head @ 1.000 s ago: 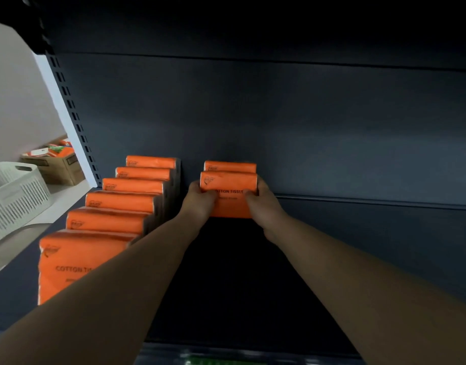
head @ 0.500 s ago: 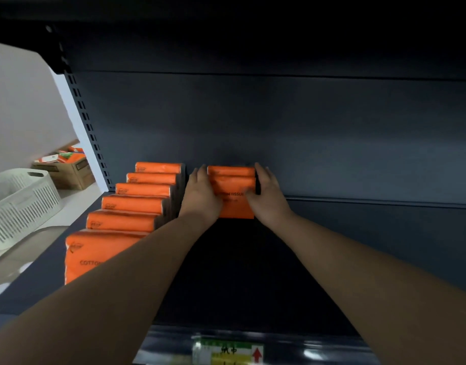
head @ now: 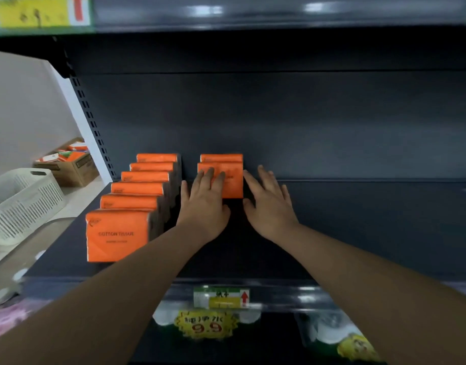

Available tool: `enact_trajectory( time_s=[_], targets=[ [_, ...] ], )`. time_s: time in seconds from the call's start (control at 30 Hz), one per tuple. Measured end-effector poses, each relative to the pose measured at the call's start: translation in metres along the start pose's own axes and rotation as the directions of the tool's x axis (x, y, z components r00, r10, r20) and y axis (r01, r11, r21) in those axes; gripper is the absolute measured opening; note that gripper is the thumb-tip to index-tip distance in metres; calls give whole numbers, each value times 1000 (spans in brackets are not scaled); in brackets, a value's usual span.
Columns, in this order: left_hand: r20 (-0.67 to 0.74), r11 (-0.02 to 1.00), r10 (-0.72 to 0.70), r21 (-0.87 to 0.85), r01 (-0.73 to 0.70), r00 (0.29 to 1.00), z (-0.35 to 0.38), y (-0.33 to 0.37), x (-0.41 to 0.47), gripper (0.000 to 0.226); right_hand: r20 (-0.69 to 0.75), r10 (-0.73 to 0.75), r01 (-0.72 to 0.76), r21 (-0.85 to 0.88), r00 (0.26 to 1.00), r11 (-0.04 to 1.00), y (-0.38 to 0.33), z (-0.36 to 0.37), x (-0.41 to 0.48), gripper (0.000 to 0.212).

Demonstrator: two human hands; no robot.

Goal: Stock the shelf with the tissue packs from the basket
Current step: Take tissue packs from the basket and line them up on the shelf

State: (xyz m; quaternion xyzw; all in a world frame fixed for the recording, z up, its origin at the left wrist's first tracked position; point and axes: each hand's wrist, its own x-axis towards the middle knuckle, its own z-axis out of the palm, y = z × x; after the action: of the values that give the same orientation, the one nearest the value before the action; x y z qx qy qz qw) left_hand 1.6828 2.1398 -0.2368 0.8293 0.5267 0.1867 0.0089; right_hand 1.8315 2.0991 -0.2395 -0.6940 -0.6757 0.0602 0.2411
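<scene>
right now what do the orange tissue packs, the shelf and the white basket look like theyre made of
Tissue packs: seemingly thin plastic film, printed orange, faint sheen. Shelf: likely painted metal, matte dark grey, with a slotted upright at its left. Basket: moulded plastic by its look, off-white, with slotted walls and a handle cutout.

A dark grey metal shelf (head: 358,233) is carrying orange tissue packs, all standing upright. Six packs (head: 137,204) are sitting in a row along its left side, running from the front edge to the back panel, each just behind the next. Beside that row, apart from it, two more packs (head: 226,177) are standing at the back, one behind the other. The right half of the shelf is lying bare.
</scene>
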Motion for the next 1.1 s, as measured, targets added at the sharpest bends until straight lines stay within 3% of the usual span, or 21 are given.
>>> enact_trajectory(
  time_s=[0.27, 0.77, 1.1],
  targets=[
    [44, 985, 54, 162, -60, 998, -1, 26, -62, 71, 56, 4, 2, -111, 998, 994, 5, -6, -68, 65],
    [86, 980, 109, 157, -122, 990, 22, 58, -166, 66, 116, -24, 42, -155, 993, 987, 26, -7, -184, 64],
    [230, 966, 138, 181, -182, 963, 56, 75, -234, 67, 209, 28, 15, -202, 978, 979, 55, 21, -262, 63]
  ],
)
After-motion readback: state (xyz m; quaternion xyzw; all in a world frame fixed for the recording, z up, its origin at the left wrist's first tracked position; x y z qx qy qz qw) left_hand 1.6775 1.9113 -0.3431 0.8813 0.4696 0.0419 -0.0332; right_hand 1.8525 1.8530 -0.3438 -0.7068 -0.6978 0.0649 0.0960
